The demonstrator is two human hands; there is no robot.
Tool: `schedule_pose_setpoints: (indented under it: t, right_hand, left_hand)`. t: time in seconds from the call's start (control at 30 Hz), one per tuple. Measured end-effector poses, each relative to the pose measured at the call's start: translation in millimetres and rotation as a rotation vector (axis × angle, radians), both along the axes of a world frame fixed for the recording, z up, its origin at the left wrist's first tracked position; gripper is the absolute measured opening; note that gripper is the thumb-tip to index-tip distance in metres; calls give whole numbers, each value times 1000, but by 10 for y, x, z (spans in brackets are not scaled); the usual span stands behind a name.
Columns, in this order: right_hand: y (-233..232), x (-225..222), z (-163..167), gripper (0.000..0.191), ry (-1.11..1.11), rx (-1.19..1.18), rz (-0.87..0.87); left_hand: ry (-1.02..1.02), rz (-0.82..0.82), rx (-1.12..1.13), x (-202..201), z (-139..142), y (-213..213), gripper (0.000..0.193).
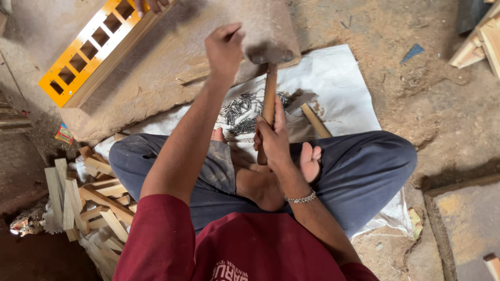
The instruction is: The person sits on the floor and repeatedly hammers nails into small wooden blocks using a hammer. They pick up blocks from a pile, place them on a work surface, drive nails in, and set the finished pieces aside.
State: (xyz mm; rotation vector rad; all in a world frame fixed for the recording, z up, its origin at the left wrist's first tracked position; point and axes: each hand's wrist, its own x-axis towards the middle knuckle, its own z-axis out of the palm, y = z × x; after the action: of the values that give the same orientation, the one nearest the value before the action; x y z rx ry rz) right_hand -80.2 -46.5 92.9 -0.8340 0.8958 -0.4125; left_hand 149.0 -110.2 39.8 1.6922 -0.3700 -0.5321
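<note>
My right hand [272, 136] is clenched around the wooden handle of a hammer [269, 83], its blurred head over the near edge of the board [172, 67]. My left hand [225, 48] is pinched shut near that edge; I cannot tell what it holds. Nails [240, 110] lie on the white sack [338, 83] before my crossed legs.

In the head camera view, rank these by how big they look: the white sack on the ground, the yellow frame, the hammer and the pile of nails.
1. White sack, largest.
2. Yellow frame.
3. Hammer and pile of nails: too alike to rank; the right hand covers part of the hammer's handle.
</note>
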Motion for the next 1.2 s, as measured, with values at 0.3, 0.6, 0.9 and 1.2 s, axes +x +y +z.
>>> schedule_pose_setpoints:
  t: [0.3,0.6,0.9,1.2]
  right_hand:
    - [-9,-33,55,82,26,-23,28]
    - [-4,-73,81,80,3,26,-30]
    - [14,-52,118,82,22,34,1]
    - [15,-36,75,82,56,35,2]
  left_hand:
    - [-376,-297,-168,-506,539,42,29]
    - [-413,-532,634,-1014,11,1465,27]
    - [-582,-599,594,-1035,-138,1544,15]
    - [-249,-346,177,-918,-415,1610,12]
